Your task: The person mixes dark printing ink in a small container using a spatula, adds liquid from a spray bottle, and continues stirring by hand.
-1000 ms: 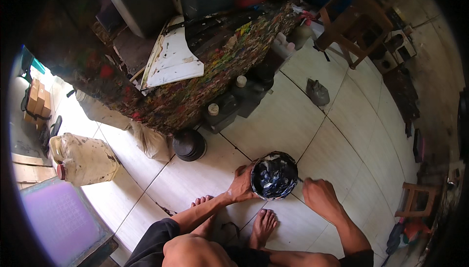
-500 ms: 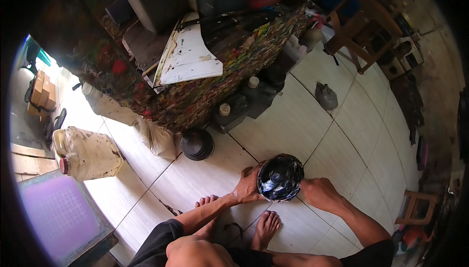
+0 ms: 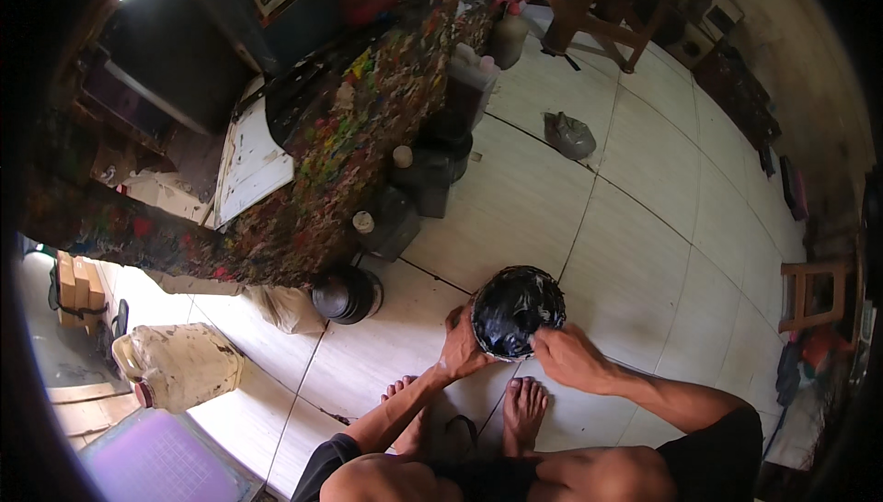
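A round tub (image 3: 498,355), its rim smeared with white and black, stands on the tiles in front of my feet. Glossy black paint or ink (image 3: 511,311) fills it, with a few pale streaks near the edge. My left hand (image 3: 463,344) is wrapped round the tub's left side. Over the near right rim, my right hand (image 3: 572,357) is closed, fingers reaching down to the black surface. A small pale bit shows at those fingertips, but what they grip is mostly hidden.
Left of the tub are a black lidded jar (image 3: 346,296), a dirty cream jerrycan (image 3: 191,369) and a purple printing screen (image 3: 161,465). Dark jugs (image 3: 391,226) line a paint-crusted table (image 3: 340,125). A grey plastic bag (image 3: 570,134) and brown stool (image 3: 602,5) lie beyond.
My view has swung, shifting the room in the picture. My right hand has come from the tub's right side onto its near rim. The pale streaks in the black look fewer.
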Action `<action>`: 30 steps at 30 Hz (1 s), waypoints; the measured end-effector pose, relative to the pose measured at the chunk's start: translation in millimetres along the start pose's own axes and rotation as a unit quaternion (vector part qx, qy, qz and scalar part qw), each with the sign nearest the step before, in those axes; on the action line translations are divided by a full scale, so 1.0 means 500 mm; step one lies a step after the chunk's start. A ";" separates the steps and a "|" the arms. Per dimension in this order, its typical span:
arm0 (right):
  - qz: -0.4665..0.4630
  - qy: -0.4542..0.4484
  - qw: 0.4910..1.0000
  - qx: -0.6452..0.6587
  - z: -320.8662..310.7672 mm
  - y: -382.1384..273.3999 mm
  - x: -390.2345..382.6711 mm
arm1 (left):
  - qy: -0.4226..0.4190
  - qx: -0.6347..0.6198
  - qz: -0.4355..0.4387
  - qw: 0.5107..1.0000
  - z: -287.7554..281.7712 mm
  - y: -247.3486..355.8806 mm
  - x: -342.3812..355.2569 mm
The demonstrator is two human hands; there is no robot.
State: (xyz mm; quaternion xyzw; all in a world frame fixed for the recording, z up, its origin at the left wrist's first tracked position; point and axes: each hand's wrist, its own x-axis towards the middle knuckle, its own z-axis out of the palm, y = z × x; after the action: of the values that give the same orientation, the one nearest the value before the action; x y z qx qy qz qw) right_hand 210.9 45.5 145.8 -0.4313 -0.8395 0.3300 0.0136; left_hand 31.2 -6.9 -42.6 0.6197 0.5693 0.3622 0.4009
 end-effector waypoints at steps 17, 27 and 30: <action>-0.027 0.022 0.979 -0.202 -0.047 0.012 0.025 | 0.038 0.012 0.003 0.999 -0.013 0.018 0.002; -0.106 -0.064 0.980 -0.157 0.041 0.026 -0.059 | -0.010 -0.014 0.060 0.998 -0.045 0.064 0.016; -0.116 -0.060 0.956 -0.261 -0.101 -0.047 -0.023 | -0.005 0.048 0.035 0.998 -0.005 -0.051 -0.018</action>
State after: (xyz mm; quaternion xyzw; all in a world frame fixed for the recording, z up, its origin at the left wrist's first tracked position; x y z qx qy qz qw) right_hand 217.0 54.8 201.5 -0.2990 -0.9399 0.1207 -0.1119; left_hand 17.5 -14.8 -64.4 0.6597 0.5621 0.3448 0.3605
